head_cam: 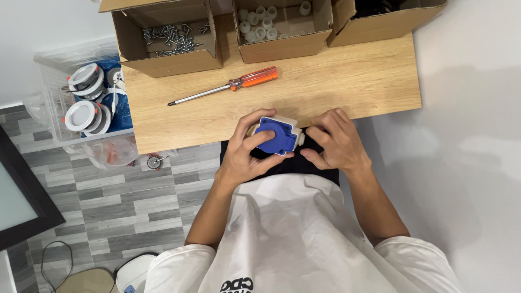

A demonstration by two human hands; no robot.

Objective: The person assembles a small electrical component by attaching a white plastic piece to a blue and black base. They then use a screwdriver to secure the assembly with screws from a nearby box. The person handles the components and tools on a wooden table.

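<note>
My left hand [244, 154] grips a blue and white plastic socket part [275, 134] at the near edge of the wooden table [353, 81]. Its thumb and fingers wrap around the blue face. My right hand [335, 142] sits just to the right of the part, fingers curled toward its white side; whether they pinch something small is hidden. A screwdriver [228, 87] with an orange handle lies on the table beyond both hands, untouched.
Three cardboard boxes stand along the far edge: one with screws [169, 39], one with white round caps [259, 24], one with dark contents [380, 13]. A clear bin [89, 100] of round light fittings sits on the floor at the left. A white wall is on the right.
</note>
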